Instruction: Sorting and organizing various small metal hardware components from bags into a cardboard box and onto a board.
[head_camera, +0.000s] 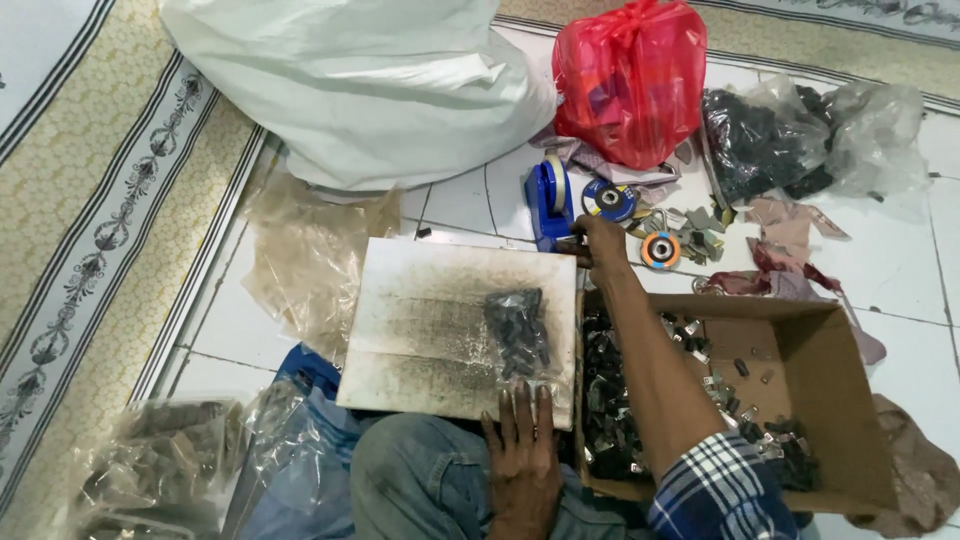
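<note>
The person sits on a tiled floor with a grimy white board (440, 320) across the lap. On the board lies a small clear bag (517, 332) packed with dark metal clips, and it looks filled but not yet sealed, though its mouth is too blurred to be sure. The left hand (522, 440) lies flat, fingers spread, on the board's near edge just below the bag, holding nothing. The right hand (598, 242) reaches past the board's far corner to a blue tape dispenser (549, 200), fingers closed at its base; whether they grip tape or the dispenser itself cannot be told. To the right, touching the board, an open cardboard box (810, 350) has many loose clips along its left side and in its near corner, so plenty seems left to bag. A few filled bags (160, 450) lie at the lower left, suggesting some of the work is done.
</note>
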